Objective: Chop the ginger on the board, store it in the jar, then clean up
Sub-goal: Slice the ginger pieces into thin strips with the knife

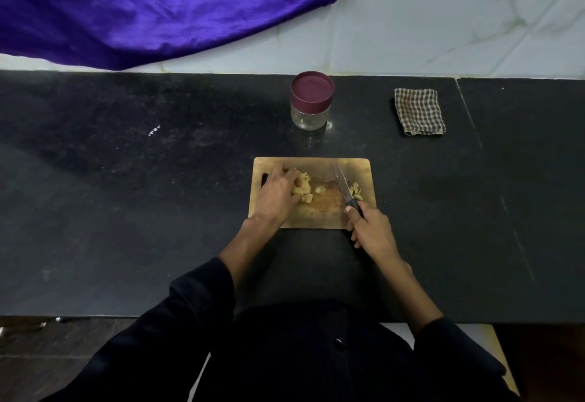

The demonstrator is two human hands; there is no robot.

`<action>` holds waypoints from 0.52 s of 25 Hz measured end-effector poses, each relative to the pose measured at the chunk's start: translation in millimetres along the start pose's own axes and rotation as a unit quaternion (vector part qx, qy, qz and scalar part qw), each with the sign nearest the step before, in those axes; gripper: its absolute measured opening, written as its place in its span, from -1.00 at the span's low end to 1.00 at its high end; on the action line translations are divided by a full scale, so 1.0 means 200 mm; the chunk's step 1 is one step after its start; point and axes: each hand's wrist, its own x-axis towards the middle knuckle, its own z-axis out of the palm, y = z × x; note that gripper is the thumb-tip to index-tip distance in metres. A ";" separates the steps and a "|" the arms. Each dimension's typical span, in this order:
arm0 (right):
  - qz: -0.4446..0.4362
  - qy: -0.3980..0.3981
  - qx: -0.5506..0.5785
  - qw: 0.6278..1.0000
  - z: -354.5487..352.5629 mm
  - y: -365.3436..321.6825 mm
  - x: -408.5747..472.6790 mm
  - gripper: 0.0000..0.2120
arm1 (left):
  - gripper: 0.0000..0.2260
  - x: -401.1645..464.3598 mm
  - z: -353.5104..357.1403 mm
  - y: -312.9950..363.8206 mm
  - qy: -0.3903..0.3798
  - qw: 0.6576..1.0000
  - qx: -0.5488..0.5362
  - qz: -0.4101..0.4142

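A wooden cutting board lies on the black counter in front of me. Pale ginger chunks are heaped on its left half, and a few cut slivers lie to the right of the blade. My left hand rests on the heap with its fingers curved over the pieces. My right hand grips the black handle of a knife, whose blade points away from me across the board. A clear glass jar with a maroon lid stands closed behind the board.
A folded checked cloth lies at the back right of the black counter. A purple fabric hangs over the tiled wall at the back left. The counter's front edge runs close to my body.
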 end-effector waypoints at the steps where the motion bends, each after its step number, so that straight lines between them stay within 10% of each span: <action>1: -0.001 -0.002 0.000 1.000 0.00 0.00 0.00 -0.77 | -0.70 0.01 -0.01 0.00 0.000 1.000 0.000 0.003; 13: -0.001 -0.001 0.024 1.000 0.00 0.02 0.01 -0.73 | -0.88 0.01 -0.05 0.10 0.026 0.988 -0.140 0.060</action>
